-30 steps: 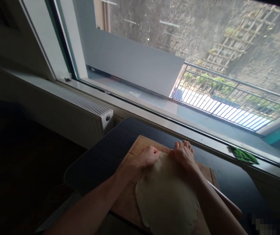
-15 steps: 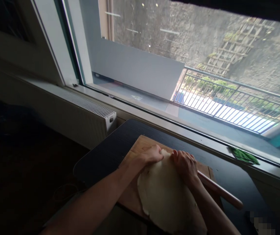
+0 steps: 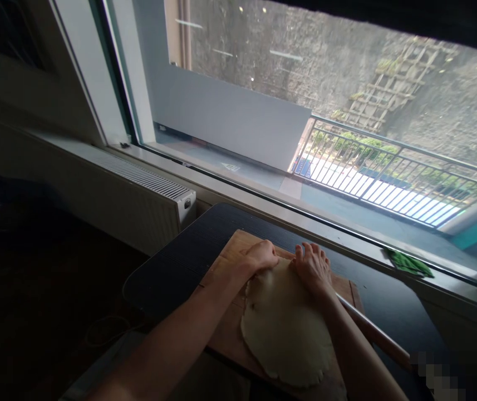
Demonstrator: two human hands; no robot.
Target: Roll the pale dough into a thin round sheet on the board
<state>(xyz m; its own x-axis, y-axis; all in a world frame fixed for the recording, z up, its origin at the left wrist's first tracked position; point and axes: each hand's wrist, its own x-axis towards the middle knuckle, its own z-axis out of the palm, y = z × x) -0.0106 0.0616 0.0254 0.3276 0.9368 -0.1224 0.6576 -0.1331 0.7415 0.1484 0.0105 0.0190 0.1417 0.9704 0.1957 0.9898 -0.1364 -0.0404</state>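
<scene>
One sheet of dough [image 3: 286, 328] lies on one board [image 3: 238, 242], on one desk [image 3: 171, 273]. At its eleven o'clock, the left hand [image 3: 264, 255] has curled fingers, their grip hidden; at one o'clock, the right hand [image 3: 314, 267] has fingers wide. One pin [image 3: 384, 341], at three o'clock, runs partly behind the right forearm.

So the dough [image 3: 286, 323] looks smooth and matt, bit ragged round the rim, on a plain wooden board [image 3: 229, 333] with a dull finish. Rolling pin [image 3: 382, 337] seems to be smooth wood, with a slight sheen. Tabletop [image 3: 188, 256] is dark, wood-grain look, low gloss. Also a crumpled green cloth [image 3: 409, 263], a radiator [image 3: 142, 177] that looks like painted metal, and shiny, reflective window glass [image 3: 242, 50].
</scene>
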